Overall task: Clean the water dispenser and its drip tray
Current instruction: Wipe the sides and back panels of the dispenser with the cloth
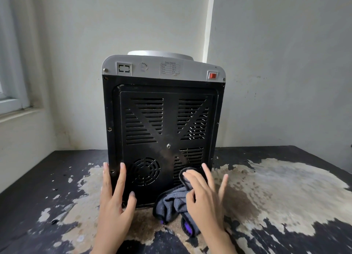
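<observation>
A water dispenser (163, 124) stands upright mid-table, its black vented back panel (165, 137) facing the camera. The right hand (204, 198) presses a gray cloth (172, 202) low against the panel, thumb curled round the fabric, fingers spread. The left hand (116, 202) rests flat, fingers straight, on the panel's lower left edge. Peeling dark table (285, 187) lies open on both sides; walls (276, 63) stand close behind.

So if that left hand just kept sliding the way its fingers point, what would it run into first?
The left hand lies flat against the dispenser's black back panel, fingers pointing up. Sliding on, it would probably cross bare panel, then the louvred vent slots, with the round fan grille just beside its path.
</observation>
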Demonstrator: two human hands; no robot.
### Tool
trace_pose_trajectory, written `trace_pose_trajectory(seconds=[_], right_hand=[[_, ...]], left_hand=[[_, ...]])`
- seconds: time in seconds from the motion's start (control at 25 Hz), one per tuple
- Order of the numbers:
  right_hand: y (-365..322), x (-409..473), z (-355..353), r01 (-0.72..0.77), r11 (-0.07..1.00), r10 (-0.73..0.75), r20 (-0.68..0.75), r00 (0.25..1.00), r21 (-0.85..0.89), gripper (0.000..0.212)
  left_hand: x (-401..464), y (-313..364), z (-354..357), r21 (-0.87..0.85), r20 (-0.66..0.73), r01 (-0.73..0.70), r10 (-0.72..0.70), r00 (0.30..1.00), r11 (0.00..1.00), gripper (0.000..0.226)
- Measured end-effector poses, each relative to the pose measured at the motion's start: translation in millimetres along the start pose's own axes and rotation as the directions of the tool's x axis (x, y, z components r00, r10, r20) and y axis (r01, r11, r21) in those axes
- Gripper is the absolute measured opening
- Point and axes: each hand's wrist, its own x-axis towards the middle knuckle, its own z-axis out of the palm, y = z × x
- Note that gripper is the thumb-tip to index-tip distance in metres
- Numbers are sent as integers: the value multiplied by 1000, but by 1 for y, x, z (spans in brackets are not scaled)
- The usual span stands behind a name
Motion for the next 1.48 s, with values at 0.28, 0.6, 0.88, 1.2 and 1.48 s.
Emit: trace_pose_trajectory(seconds=[0.28,0.6,0.88,1.2,1.48], right_hand=[[15,-3,-1,-172,985,172,-15,985,-3,45],[-18,-5,3,-2,1000,2,22,1000,27,42],[-20,-7,7,-54,998,54,2,999,20,34],[-19,-3,8,-21,1000,21,-35,999,3,41],[-18,-3,11,-105,994,104,-63,993,-5,45]], left_hand=[[0,0,-2,-6,5,2,-2,1000,1000,76],[1,1,-3,-15,4,7,-7,1000,1000,73],[-2,3,-5,8,12,6,-6,1000,1000,84],[-1,5,-4,1,14,17,-17,1000,1000,86],[-2,4,-4,-8,20,11,-11,1000,1000,77]])
